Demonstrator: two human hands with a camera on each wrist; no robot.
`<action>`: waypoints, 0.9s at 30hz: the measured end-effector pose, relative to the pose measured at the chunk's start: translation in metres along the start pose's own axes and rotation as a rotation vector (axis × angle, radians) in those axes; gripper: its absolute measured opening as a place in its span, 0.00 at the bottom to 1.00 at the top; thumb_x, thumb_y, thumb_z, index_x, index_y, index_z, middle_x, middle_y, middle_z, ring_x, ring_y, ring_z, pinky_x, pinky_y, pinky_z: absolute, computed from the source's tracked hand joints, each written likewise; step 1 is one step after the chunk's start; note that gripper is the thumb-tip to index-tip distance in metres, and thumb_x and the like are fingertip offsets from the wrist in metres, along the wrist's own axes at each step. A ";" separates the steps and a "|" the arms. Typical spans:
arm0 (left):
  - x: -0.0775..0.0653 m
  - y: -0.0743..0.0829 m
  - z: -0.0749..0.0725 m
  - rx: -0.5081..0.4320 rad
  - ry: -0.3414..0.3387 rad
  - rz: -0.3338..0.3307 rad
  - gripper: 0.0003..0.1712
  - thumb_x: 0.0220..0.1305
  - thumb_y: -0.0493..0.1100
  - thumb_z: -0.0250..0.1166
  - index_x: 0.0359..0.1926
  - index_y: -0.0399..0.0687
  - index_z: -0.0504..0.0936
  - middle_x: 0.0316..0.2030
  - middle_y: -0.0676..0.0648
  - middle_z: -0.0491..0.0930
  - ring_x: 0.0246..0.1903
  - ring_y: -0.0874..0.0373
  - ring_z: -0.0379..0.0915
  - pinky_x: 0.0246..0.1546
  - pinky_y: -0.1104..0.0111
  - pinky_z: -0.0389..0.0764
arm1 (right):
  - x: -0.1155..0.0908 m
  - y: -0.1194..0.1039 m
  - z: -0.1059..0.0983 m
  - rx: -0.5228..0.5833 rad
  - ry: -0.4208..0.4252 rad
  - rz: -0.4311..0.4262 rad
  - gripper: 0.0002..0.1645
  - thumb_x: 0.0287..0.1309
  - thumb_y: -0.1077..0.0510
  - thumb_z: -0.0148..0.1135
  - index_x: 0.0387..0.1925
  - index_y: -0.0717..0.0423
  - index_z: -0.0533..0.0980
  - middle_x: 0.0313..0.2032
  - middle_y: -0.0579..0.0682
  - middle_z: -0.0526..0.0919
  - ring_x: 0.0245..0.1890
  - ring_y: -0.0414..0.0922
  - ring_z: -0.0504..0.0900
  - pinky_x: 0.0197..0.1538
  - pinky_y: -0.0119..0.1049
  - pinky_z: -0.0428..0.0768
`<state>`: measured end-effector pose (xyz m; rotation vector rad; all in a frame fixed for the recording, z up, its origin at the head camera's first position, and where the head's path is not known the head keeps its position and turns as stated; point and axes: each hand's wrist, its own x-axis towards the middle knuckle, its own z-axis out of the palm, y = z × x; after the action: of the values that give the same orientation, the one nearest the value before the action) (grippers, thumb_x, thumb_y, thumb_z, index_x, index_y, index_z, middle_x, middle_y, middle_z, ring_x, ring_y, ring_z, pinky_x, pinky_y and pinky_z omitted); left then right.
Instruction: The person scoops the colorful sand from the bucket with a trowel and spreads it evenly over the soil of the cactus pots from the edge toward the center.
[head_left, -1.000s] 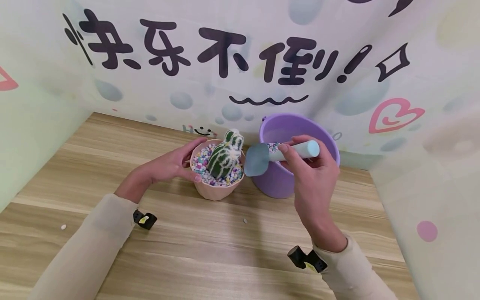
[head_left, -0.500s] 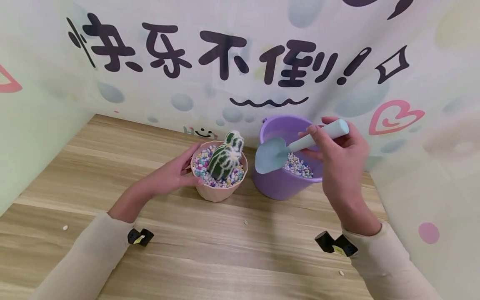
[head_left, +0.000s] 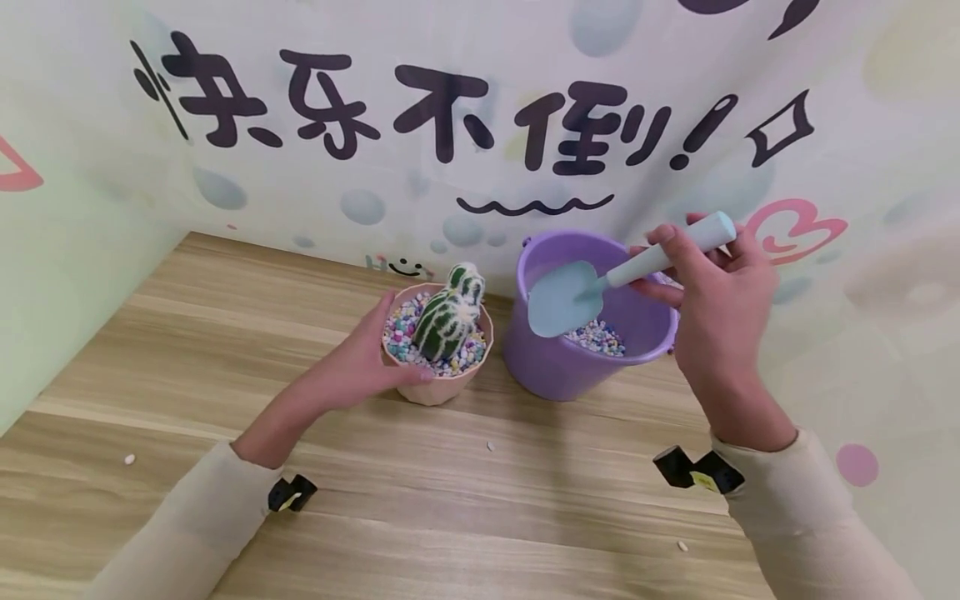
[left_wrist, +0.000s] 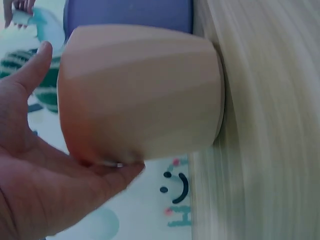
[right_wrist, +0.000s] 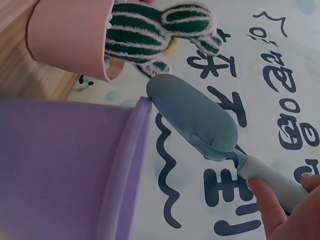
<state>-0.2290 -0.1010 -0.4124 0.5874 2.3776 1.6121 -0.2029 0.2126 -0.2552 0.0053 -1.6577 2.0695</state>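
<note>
A green cactus [head_left: 442, 329] with white fuzzy ribs stands in a pale pink flower pot [head_left: 437, 390], ringed by multicoloured pebbles [head_left: 401, 335]. My left hand [head_left: 367, 358] holds the pot from its left, thumb across the front near the rim, fingers along the far side. In the right wrist view the cactus [right_wrist: 145, 31] shows side-on. My right hand [head_left: 722, 312] grips the handle of a light blue garden trowel [head_left: 566, 298], its blade over the left part of a purple bucket [head_left: 551, 367]. No pebbles show on the blade. Inside the bucket lie small pebbles [head_left: 600, 338].
The wood-grain table [head_left: 450, 517] carries a few stray pebbles, one white pebble [head_left: 130, 459] at the left and another pebble [head_left: 682, 546] at the front right. A printed cloth backdrop [head_left: 337, 175] rises just behind the pot and bucket.
The trowel has moved right, from beside the pot to over the bucket, and the right hand rose with it. The left thumb has slid further across the pot's front.
</note>
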 end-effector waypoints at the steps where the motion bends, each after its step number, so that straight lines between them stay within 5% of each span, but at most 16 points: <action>1: 0.000 0.000 0.003 0.023 0.022 -0.022 0.64 0.50 0.52 0.77 0.76 0.49 0.41 0.68 0.39 0.55 0.64 0.44 0.60 0.64 0.47 0.67 | 0.002 -0.001 -0.002 0.012 0.004 0.005 0.22 0.45 0.64 0.77 0.39 0.67 0.75 0.34 0.61 0.84 0.33 0.54 0.87 0.30 0.46 0.83; 9: -0.003 0.004 0.010 0.118 0.077 -0.139 0.72 0.46 0.59 0.77 0.77 0.50 0.35 0.72 0.36 0.46 0.65 0.39 0.58 0.63 0.44 0.66 | 0.022 -0.003 -0.014 0.044 0.044 0.057 0.22 0.44 0.61 0.78 0.39 0.68 0.77 0.34 0.60 0.85 0.32 0.55 0.87 0.30 0.48 0.83; 27: 0.011 0.001 -0.001 -0.012 0.003 0.001 0.59 0.46 0.41 0.78 0.73 0.50 0.49 0.65 0.37 0.58 0.62 0.40 0.62 0.60 0.46 0.70 | 0.058 0.031 -0.044 0.070 0.072 0.162 0.26 0.43 0.59 0.78 0.42 0.63 0.76 0.36 0.59 0.84 0.36 0.54 0.87 0.35 0.47 0.84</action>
<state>-0.2390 -0.0963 -0.4106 0.5849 2.3684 1.6275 -0.2529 0.2695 -0.2779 -0.1835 -1.5887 2.2189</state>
